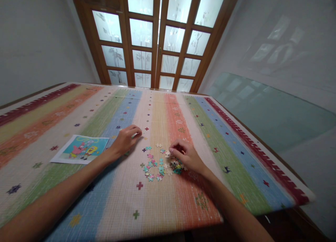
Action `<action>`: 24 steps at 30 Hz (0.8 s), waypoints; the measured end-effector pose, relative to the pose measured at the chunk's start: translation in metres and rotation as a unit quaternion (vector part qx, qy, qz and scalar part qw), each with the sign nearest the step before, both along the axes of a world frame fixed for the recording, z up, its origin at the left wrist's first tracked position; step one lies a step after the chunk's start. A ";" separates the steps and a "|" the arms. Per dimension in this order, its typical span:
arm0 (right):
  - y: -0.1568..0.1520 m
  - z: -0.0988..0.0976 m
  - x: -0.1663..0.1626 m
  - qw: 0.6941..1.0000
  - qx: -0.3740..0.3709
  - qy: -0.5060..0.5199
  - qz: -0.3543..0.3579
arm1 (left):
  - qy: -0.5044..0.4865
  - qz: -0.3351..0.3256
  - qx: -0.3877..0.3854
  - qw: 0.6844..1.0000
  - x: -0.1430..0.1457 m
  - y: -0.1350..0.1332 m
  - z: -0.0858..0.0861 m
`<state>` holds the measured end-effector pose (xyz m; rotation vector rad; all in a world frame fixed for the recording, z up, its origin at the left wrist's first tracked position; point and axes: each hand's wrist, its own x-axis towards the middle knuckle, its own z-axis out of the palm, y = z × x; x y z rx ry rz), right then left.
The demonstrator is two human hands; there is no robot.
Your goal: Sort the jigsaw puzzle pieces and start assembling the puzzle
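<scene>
Several small jigsaw pieces [153, 166] lie scattered in the middle of a table covered by a striped cloth [162, 109]. My right hand [185, 156] rests curled at the right side of the pile, fingers pinched over pieces there. My left hand [126, 139] sits to the left and a little farther back, fingers closed in a pinch on a small pale piece [135, 134]. A printed cartoon picture sheet [81, 149] lies flat to the left of my left forearm.
Wooden doors with frosted glass panes [157, 39] stand behind the table's far edge. A glass sheet [265, 109] leans at the right beside the table. The table's near right corner [307, 196] drops off to a dark floor.
</scene>
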<state>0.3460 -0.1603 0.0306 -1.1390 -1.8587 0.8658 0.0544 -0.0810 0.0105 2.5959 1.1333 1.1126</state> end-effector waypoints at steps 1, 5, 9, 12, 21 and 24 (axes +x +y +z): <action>0.000 0.001 0.001 1.000 0.004 -0.004 -0.005 | 0.006 0.001 -0.002 1.000 -0.001 0.002 -0.002; 0.002 0.002 0.004 1.000 0.019 -0.012 -0.022 | 0.019 0.006 -0.004 1.000 -0.004 0.008 -0.009; 0.004 0.002 0.008 0.997 0.039 0.016 -0.062 | 0.026 0.011 -0.004 1.000 -0.006 0.012 -0.014; 0.005 0.003 0.010 0.994 0.040 0.040 -0.089 | 0.030 0.013 -0.003 0.999 -0.008 0.015 -0.015; 0.013 -0.002 0.020 0.982 0.096 -0.033 -0.160 | 0.041 0.016 -0.014 0.999 -0.011 0.019 -0.016; 0.016 -0.007 0.025 0.978 0.106 -0.117 -0.139 | 0.038 0.020 -0.011 0.999 -0.011 0.017 -0.016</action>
